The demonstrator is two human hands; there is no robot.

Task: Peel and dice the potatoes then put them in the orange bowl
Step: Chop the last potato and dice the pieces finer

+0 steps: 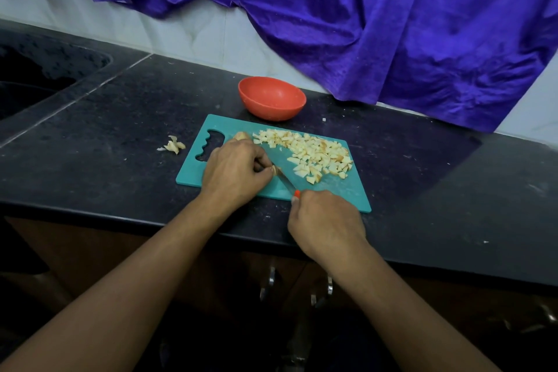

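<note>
A teal cutting board (338,190) lies on the black counter. Its right half carries a heap of diced potato (311,154). My left hand (235,169) pinches a small potato piece (276,170) against the board. A larger potato chunk (241,136) peeks out behind that hand. My right hand (326,220) grips a knife by its orange handle (296,194); the blade (287,174) slants up-left to the pinched piece. The orange bowl (271,96) stands just behind the board, with nothing visible inside.
A small pile of potato peels (173,145) lies on the counter left of the board. A dark sink (45,75) sits at the far left. Purple cloth (362,15) hangs over the wall behind. The counter's front edge (120,217) runs below my hands.
</note>
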